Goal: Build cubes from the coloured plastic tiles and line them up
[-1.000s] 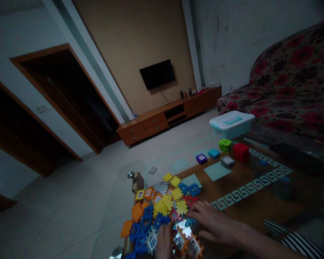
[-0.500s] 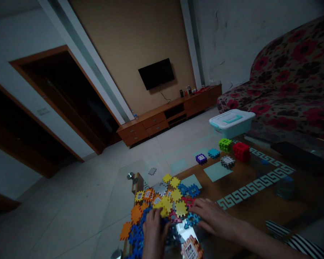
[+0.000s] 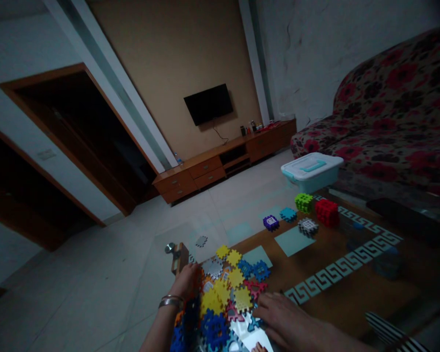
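A heap of flat notched plastic building tiles lies on the glass table: yellow tiles [image 3: 220, 293], dark blue tiles [image 3: 215, 330], grey tiles [image 3: 212, 268] and red tiles [image 3: 255, 289]. My left hand [image 3: 187, 282] reaches along the heap's left edge, over orange tiles that it partly covers. Its fingers look stretched out, though some are hidden. At the heap's right edge my right hand [image 3: 278, 313] rests with bent, loose fingers beside a teal tile [image 3: 254, 322]. I see nothing held in either hand. White paper [image 3: 254, 338] shows below the heap.
Farther along the glass table [image 3: 326, 283] stand a purple block [image 3: 271, 223], a light blue stack [image 3: 288, 214], a green block [image 3: 303, 202], a red block [image 3: 327, 212] and a grey stack [image 3: 308, 226]. Behind is a lidded box [image 3: 311, 171]. One grey tile [image 3: 201, 241] lies apart.
My left hand has moved from the front of the heap to its left edge, over the orange tiles. Dark blue tiles now show nearer the middle. My right hand stays at the right edge.
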{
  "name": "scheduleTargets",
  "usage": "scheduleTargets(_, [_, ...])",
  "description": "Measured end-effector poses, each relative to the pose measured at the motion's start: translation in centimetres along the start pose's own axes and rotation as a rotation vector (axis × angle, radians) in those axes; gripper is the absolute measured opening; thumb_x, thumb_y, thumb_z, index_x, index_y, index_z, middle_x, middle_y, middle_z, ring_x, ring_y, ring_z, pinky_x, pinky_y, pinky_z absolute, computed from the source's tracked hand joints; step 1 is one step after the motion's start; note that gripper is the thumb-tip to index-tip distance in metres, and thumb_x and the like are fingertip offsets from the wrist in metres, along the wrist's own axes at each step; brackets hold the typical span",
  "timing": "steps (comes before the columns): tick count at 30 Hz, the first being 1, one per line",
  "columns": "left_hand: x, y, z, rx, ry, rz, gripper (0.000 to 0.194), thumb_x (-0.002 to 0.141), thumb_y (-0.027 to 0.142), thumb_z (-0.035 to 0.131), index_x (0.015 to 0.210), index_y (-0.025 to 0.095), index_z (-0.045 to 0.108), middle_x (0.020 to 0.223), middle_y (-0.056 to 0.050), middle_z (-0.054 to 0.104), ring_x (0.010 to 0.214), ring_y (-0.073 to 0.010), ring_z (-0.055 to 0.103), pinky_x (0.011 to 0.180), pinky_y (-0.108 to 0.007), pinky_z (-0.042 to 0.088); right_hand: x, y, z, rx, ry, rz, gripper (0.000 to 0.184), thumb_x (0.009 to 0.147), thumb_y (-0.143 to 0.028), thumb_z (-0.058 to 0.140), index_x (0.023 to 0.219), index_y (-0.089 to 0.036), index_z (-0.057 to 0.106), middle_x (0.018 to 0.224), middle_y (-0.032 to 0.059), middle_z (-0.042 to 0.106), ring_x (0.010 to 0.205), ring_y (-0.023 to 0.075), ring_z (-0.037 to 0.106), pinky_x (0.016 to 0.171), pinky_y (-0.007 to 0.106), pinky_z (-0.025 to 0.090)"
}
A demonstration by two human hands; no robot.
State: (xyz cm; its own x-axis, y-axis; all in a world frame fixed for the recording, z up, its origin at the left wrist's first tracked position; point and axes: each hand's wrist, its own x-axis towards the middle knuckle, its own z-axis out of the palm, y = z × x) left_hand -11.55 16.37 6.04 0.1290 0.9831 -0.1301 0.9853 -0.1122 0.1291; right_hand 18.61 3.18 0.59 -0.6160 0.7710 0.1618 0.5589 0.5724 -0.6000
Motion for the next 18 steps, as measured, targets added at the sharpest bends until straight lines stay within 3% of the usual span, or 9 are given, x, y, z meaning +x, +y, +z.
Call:
scheduleTargets(2, [-0.2,-0.3,-0.3,0.03,0.01,-0.005,0.014,0.076,0.019,0.058,0.089,0.016,0.062,0.101,-0.009,0.066,0.1,-0.0268,0.061,0.088,-0.038,0.046,0.3,0.3,0.2,-0.001,0.029,-0.002,0.031,0.076,-0.008,0.06,0.104,-0.021,0.061,0.108,0.0081,0.062,0.099,0.025,0.055,0.085,0.037,0.043])
scheduleTargets(4, [-1.0,-0.4,-0.5,0.047,0.059,-0.031,0.026,0.078,0.024,0.056,0.101,0.013,0.06,0.112,-0.015,0.061,0.106,-0.0299,0.058,0.09,-0.039,0.045,1.3,0.6,0.2,-0.008,0.048,-0.001,0.029,0.076,-0.008,0.057,0.103,-0.02,0.061,0.108,0.0081,0.061,0.1,0.0249,0.054,0.085,0.037,0.043])
scheduleTargets(7, [-3.7,0.2,0.1,0.04,0.151,-0.069,0.045,0.078,0.024,0.052,0.122,0.011,0.051,0.122,-0.016,0.055,0.115,-0.0281,0.054,0.096,-0.037,0.044,4.5,0.7,-0.2,-0.022,0.088,-0.014,0.03,0.079,-0.008,0.053,0.106,-0.019,0.061,0.107,0.0083,0.061,0.102,0.024,0.053,0.087,0.037,0.044])
scheduleTargets(10, [-7.8,1.6,2.9,-0.079,0.231,-0.032,0.056,0.078,0.024,0.046,0.133,0.013,0.045,0.124,-0.014,0.056,0.119,-0.026,0.053,0.103,-0.038,0.041,9.5,0.0,-0.5,-0.072,0.124,-0.006,0.032,0.081,-0.01,0.054,0.112,-0.017,0.061,0.111,0.0103,0.061,0.106,0.0241,0.053,0.091,0.036,0.043])
scheduleTargets(13, [-11.4,2.8,6.6,-0.226,0.159,0.016,0.063,0.078,0.033,0.049,0.139,0.017,0.045,0.134,-0.014,0.054,0.128,-0.0284,0.049,0.106,-0.039,0.042,14.6,-1.5,-0.1,-0.179,0.054,0.024,0.03,0.083,-0.014,0.058,0.112,-0.015,0.063,0.112,0.013,0.062,0.106,0.0252,0.054,0.092,0.036,0.044])
scheduleTargets(15, [-12.9,3.1,8.5,-0.238,0.081,-0.028,0.066,0.076,0.037,0.052,0.138,0.014,0.048,0.135,-0.018,0.054,0.129,-0.0326,0.049,0.104,-0.043,0.045,17.5,-2.7,0.7,-0.222,0.009,0.013,0.024,0.084,-0.018,0.06,0.107,-0.014,0.066,0.109,0.0137,0.064,0.104,0.0261,0.055,0.09,0.036,0.045])
scheduleTargets(18, [-14.1,2.7,9.7,-0.233,0.136,-0.129,0.069,0.076,0.038,0.052,0.139,0.011,0.047,0.134,-0.021,0.055,0.127,-0.0353,0.051,0.099,-0.047,0.048,20.7,-4.5,2.5,-0.256,-0.029,0.013,0.021,0.077,-0.023,0.07,0.097,-0.014,0.069,0.106,0.0144,0.065,0.102,0.0288,0.055,0.085,0.038,0.046])
